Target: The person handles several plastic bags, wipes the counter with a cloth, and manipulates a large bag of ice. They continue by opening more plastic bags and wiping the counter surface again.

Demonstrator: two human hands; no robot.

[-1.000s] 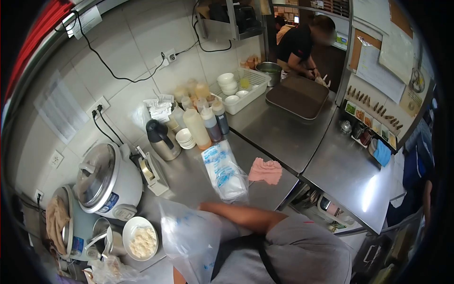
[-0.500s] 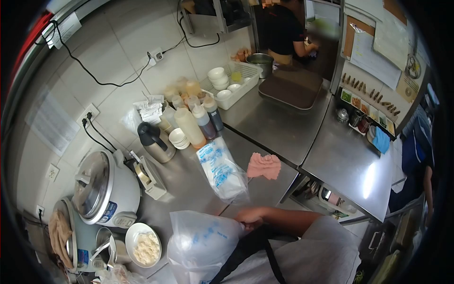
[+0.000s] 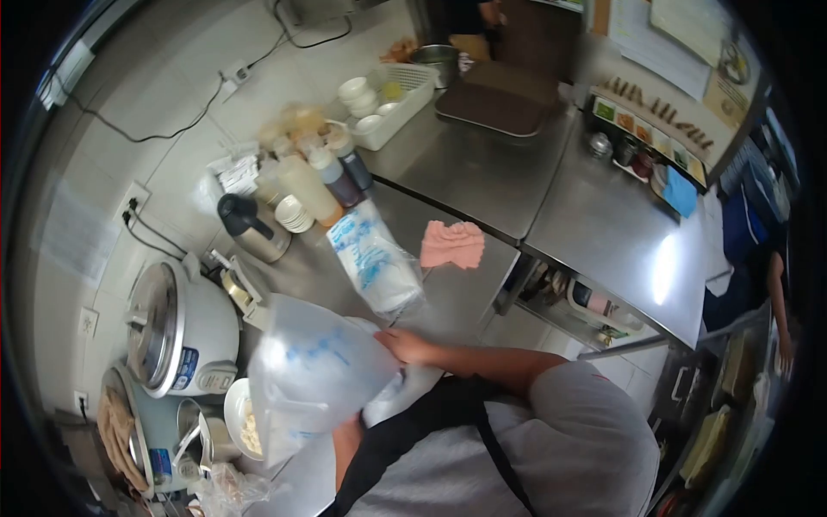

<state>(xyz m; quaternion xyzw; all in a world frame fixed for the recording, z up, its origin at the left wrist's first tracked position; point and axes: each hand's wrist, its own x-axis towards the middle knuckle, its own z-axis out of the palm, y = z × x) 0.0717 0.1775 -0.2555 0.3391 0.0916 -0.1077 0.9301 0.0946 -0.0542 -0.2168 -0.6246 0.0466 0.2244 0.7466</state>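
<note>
Your right hand (image 3: 405, 346) pinches the right edge of a cloudy plastic bag (image 3: 314, 366), which bulges leftward above the desk (image 3: 310, 271), hiding your left hand, whose grip cannot be made out

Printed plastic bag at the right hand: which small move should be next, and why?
Perhaps shift the printed plastic bag slightly away from the white bowl: in this view it hides part of that bowl and its pale food, and the right hand has its fingers at the bag's edge.
</note>
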